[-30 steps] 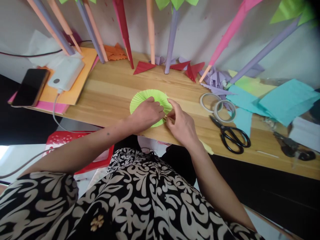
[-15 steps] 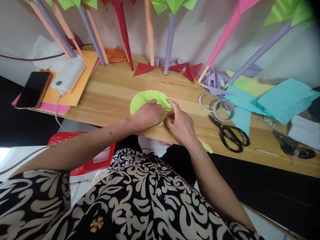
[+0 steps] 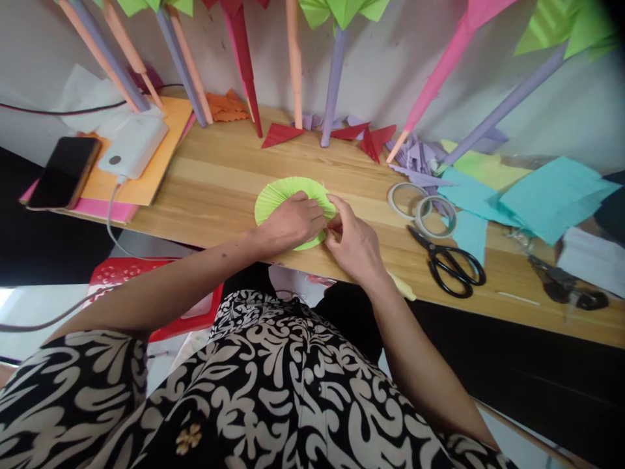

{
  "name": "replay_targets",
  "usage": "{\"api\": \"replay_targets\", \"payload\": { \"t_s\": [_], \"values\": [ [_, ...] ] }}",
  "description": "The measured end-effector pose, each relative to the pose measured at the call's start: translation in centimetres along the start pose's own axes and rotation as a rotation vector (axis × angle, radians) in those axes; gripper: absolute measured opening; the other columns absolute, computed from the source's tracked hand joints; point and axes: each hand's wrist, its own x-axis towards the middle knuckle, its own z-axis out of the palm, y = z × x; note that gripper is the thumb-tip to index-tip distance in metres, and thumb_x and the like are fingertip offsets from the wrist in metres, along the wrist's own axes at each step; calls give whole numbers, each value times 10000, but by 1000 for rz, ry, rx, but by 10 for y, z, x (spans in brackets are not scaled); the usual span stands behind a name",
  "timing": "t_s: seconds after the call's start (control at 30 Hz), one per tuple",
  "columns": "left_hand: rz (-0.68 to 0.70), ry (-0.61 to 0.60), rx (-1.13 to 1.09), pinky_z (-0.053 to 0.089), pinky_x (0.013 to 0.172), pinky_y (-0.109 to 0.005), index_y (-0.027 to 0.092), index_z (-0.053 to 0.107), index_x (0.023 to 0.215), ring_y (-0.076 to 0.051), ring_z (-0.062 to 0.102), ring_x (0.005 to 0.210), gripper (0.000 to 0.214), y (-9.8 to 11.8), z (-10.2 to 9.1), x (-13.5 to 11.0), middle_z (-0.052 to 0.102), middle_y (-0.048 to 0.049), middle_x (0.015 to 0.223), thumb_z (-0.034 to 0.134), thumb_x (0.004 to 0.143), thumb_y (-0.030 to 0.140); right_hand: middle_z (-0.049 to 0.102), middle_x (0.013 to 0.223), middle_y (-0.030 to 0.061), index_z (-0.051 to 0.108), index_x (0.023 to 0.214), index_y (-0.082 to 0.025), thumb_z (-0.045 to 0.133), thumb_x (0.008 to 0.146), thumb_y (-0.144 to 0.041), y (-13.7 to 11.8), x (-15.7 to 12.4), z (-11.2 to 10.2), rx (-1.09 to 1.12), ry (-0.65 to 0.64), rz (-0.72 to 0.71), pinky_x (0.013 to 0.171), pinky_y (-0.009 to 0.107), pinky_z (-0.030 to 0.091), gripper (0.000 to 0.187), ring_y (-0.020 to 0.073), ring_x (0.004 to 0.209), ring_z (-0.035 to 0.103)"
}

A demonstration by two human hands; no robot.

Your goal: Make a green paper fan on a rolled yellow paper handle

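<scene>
A round, pleated lime-green paper disc (image 3: pixel 273 195) lies on the wooden table near its front edge. My left hand (image 3: pixel 295 221) reaches across the disc, its fingers curled and closed on the paper at the right side. At the disc's right edge, my right hand (image 3: pixel 354 241) pinches the rim, with the index finger bent over and the thumb underneath. The fingertips of both hands almost meet there. My left hand covers much of the disc's lower middle, so the exact pinch points are partly hidden.
To the right lie black-handled scissors (image 3: pixel 452 267), two tape rolls (image 3: pixel 436 217) and turquoise paper (image 3: pixel 551 202). A phone (image 3: pixel 63 172) and a white power bank (image 3: pixel 134 148) sit at the left. Paper flowers on rolled stems (image 3: pixel 334 85) lean against the wall. Red paper triangles (image 3: pixel 282 135) lie behind.
Very little differs. Both hands keep their hold at the disc's right side, and the left forearm has shifted slightly to the right.
</scene>
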Motion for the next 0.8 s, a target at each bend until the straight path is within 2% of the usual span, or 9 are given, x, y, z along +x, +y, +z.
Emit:
{"api": "replay_targets", "payload": {
  "t_s": [0.27, 0.47, 0.6, 0.67, 0.8],
  "values": [
    [-44, 31, -18, 361, 717, -350, 163, 627, 809, -177, 582, 758, 357, 2, 3, -2, 656, -34, 762, 351, 1034, 193, 742, 1004, 83, 433, 1478, -203, 536, 854, -188, 2, -3, 1, -30, -2, -62, 814, 392, 509, 633, 260, 920, 682],
    [-82, 70, -41, 342, 700, -347, 167, 626, 792, -178, 575, 753, 349, 2, 0, -6, 655, -33, 757, 392, 1037, 251, 743, 1019, 80, 411, 1485, -197, 504, 846, -148, -1, -2, 2, -31, 8, -12, 805, 389, 507, 648, 260, 908, 681],
    [-155, 90, -99, 361, 738, -349, 154, 674, 968, -215, 586, 849, 255, -6, -10, -13, 692, -66, 886, 514, 1001, 350, 743, 1001, 63, 380, 1496, -200, 508, 838, -150, -3, -3, 2, -33, 2, 13, 772, 370, 506, 672, 251, 866, 676],
    [-166, 89, -133, 374, 774, -357, 163, 683, 1044, -235, 587, 928, 228, -9, -12, -14, 700, -79, 986, 575, 969, 349, 742, 983, 56, 368, 1499, -198, 513, 839, -152, -2, -3, 3, -35, 2, 17, 757, 365, 505, 677, 249, 848, 675],
    [-169, 28, -211, 386, 850, -375, 194, 710, 997, -244, 580, 1002, 163, -13, -11, -10, 701, -74, 1038, 607, 941, 307, 744, 959, 47, 364, 1495, -212, 534, 845, -162, -1, -2, 4, -51, 11, 20, 737, 358, 506, 674, 252, 832, 675]
  ]
}}
